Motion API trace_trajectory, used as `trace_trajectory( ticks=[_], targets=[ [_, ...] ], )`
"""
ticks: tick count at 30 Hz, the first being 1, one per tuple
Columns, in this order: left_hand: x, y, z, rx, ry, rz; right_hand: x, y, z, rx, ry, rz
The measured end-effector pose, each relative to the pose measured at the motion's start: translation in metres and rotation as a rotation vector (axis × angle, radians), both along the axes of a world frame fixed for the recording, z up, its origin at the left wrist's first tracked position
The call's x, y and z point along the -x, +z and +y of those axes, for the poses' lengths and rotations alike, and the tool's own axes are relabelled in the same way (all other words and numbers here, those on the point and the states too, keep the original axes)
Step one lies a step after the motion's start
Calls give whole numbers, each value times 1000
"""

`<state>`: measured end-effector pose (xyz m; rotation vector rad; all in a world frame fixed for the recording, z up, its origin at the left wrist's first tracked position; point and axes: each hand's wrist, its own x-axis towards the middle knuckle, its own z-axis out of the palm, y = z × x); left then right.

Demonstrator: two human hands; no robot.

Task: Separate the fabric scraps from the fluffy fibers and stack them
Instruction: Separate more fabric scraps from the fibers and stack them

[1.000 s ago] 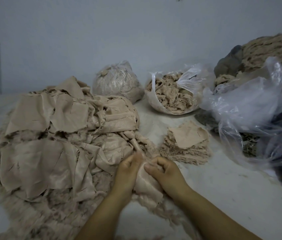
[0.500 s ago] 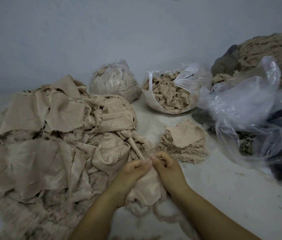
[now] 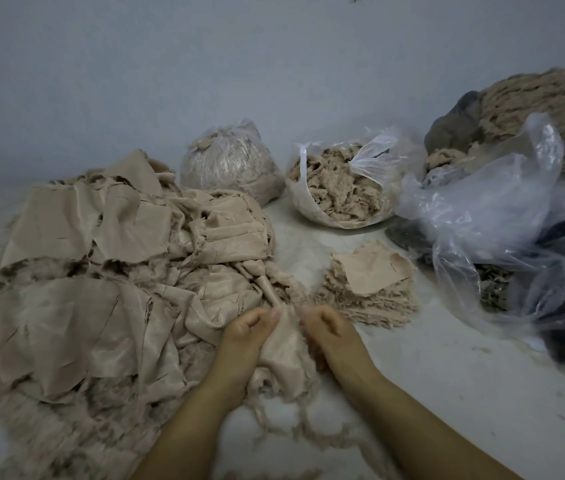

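A big heap of beige fabric scraps (image 3: 108, 271) with fluffy fibers (image 3: 49, 427) stuck along their edges covers the left of the white surface. At its right edge my left hand (image 3: 246, 341) and my right hand (image 3: 329, 334) both pinch one beige scrap (image 3: 283, 355), fingers closed on its top edge, a small gap between them. Fuzzy strands hang from the scrap's lower edge. A low stack of flat scraps (image 3: 371, 282) lies just beyond my right hand.
An open plastic bag of loose fibers (image 3: 340, 192) and a tied bag of fibers (image 3: 232, 164) stand at the back. Crumpled clear plastic bags (image 3: 503, 216) and a mound of beige fiber (image 3: 551, 109) fill the right side. The wall is close behind.
Both hands have lifted the scrap's top edge slightly away from me and pulled a little apart; the scrap now hangs bunched between them.
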<state>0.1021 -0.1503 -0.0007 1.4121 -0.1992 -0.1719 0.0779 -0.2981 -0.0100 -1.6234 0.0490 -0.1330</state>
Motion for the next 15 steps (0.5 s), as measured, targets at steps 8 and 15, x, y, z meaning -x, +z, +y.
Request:
trace_trajectory(
  ticks=[8, 15],
  targets=[
    [3, 2, -7, -142, 105, -125, -1, -3, 7, 136, -161, -60],
    [1, 2, -5, -31, 114, -64, 5, 0, 9, 161, -34, -52]
  ],
)
